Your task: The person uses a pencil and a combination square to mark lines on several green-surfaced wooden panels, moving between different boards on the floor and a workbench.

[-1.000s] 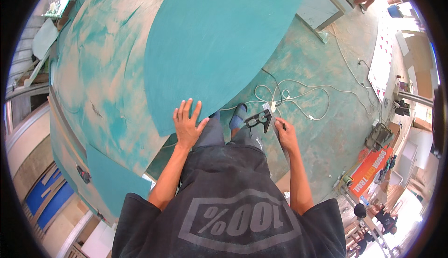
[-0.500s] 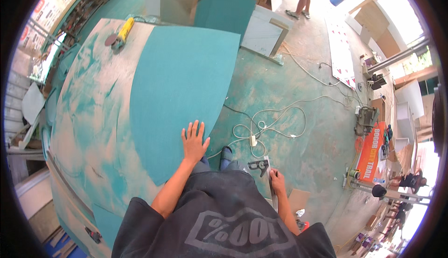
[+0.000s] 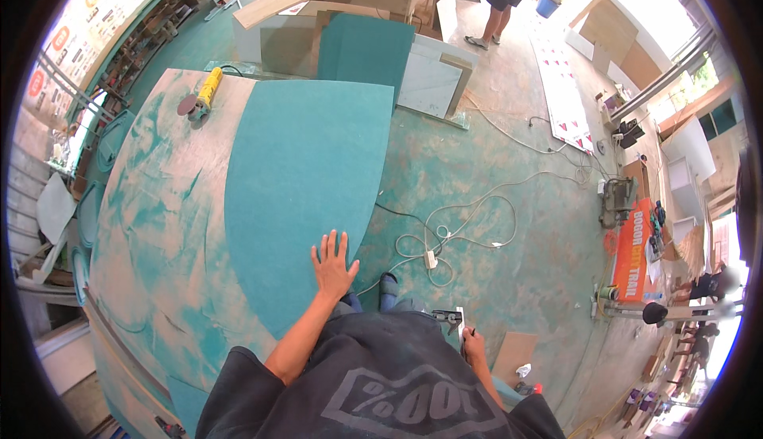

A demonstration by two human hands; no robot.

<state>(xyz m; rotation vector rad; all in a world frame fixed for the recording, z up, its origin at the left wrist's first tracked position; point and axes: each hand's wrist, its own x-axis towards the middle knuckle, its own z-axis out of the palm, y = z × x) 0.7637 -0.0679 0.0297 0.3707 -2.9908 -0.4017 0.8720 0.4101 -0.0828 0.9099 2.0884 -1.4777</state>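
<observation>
One broad teal sheet (image 3: 306, 169) lies along the right side of a large mottled table (image 3: 159, 224), its far end reaching the table's far edge and its curved right side bordering the floor (image 3: 469, 153). The sheet seems to be shaped: both long sides are smooth curves, and its face is evenly coloured. The table's surface left of it is another matter, patchy teal over pale, bare-looking areas, so it looks unfinished or worn.

The left hand (image 3: 333, 266) rests with fingers spread on the sheet, close to its right edge at the near end; its grip is open, holding nothing. The right hand's grip is closed around a combination square (image 3: 453, 317) with a black head, out beyond the table's right edge and apart from the sheet. Whether those fingers also pinch something thin and dark is too small to tell.

No marked line or fresh cut can be made out on the sheet at this size, so as far as it shows, any marking is still undone. A yellow angle grinder (image 3: 210, 87) lies untouched near the table's far-left corner, beside the sheet. Pale cable (image 3: 430, 259) loops over the floor to the right.
</observation>
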